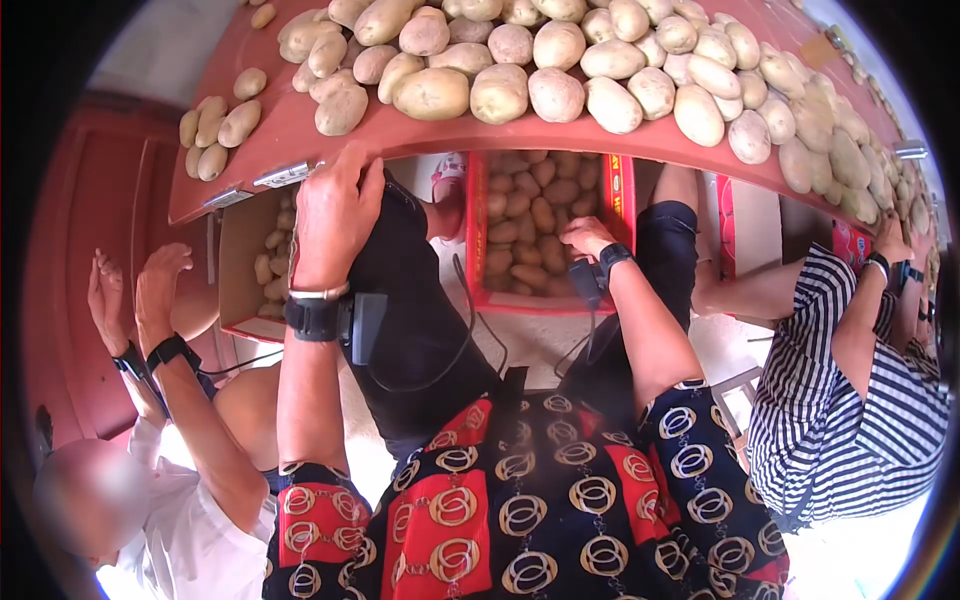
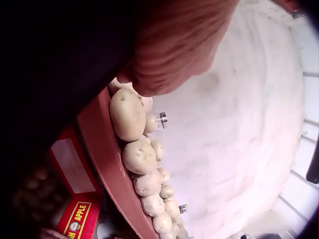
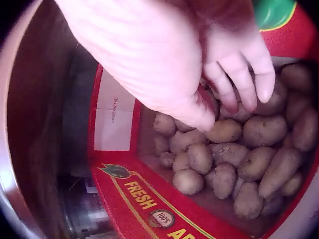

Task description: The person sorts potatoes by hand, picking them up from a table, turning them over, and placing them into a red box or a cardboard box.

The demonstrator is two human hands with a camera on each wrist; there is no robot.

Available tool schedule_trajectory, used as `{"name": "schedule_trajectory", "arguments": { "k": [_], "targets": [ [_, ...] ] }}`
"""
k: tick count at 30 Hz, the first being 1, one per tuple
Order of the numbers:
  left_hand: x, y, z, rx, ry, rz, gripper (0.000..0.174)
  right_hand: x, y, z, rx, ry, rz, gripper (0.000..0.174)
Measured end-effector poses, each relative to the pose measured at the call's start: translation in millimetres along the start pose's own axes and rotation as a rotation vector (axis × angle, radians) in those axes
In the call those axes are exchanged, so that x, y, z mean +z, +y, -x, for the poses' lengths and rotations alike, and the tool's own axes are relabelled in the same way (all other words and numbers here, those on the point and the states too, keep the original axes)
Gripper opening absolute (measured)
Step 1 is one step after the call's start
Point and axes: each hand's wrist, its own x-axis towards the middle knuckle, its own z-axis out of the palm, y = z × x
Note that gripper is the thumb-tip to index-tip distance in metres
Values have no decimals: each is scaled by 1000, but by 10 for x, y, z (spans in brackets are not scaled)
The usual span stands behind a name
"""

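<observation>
In the head view my left hand is raised at the table's front edge, back of the hand toward the camera. Its fingertips are hidden, and I cannot tell if it holds anything. The left wrist view has this hand close over pale potatoes lined along the edge. Below the table, my right hand reaches into a red cardboard box of brownish potatoes. Seen from the right wrist, that hand has its fingers loosely extended down over the potatoes, thumb tip near one.
Pale potatoes are heaped across the red table. Another box with potatoes stands below left. A person in white sits at left, and one in stripes at right. Cables hang by my legs.
</observation>
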Motion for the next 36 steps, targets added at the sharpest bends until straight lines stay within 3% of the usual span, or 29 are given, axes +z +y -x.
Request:
{"name": "schedule_trajectory", "arguments": {
  "k": [2,4,5,6,7,8,9,11,15,17,25,26,28,29,31,32,34,36],
  "targets": [
    [-42,-58,33,182,126,-21,8,134,40,-277,-43,-1,59,26],
    [-67,-62,87,189,137,-29,7,238,-69,-336,-186,26,250,28],
    [-62,-64,115,149,195,9,7,255,-184,-263,-144,-25,282,27],
    [-65,-66,128,113,263,43,7,351,-151,-398,-433,12,357,24],
    [-42,-66,179,-27,279,50,8,460,-150,-528,-485,6,568,23],
    [-34,-55,190,-69,303,29,7,796,303,-1166,-558,253,497,23],
    [-43,-39,169,-70,286,22,7,975,449,-1474,-564,283,497,23],
    [-28,-6,129,-79,244,24,8,1157,383,-1740,-812,12,1055,25],
    [-40,62,48,-204,212,137,9,1177,-89,-1230,-718,51,780,23],
    [-24,53,23,-145,225,89,10,1245,-149,-1130,-683,52,682,23],
    [-11,13,18,-239,229,120,12,1588,-258,-1115,32,306,93,35],
    [-4,10,6,-237,226,120,12,1706,145,-1479,34,305,91,35],
    [-19,-2,1,-239,204,73,12,2405,596,-2144,-451,938,694,24],
    [-30,1,19,-243,192,64,12,1996,524,-1784,-448,924,689,24],
    [-7,13,-3,-226,207,119,7,1366,-292,-1035,-444,196,736,31],
    [1,14,-11,-221,211,123,7,1285,-357,-960,-443,203,736,31],
    [11,17,1,-251,217,111,12,1196,-419,-902,-281,260,281,39],
    [31,15,-2,-231,231,131,11,1452,-213,-1318,-391,318,211,37]
  ]
}}
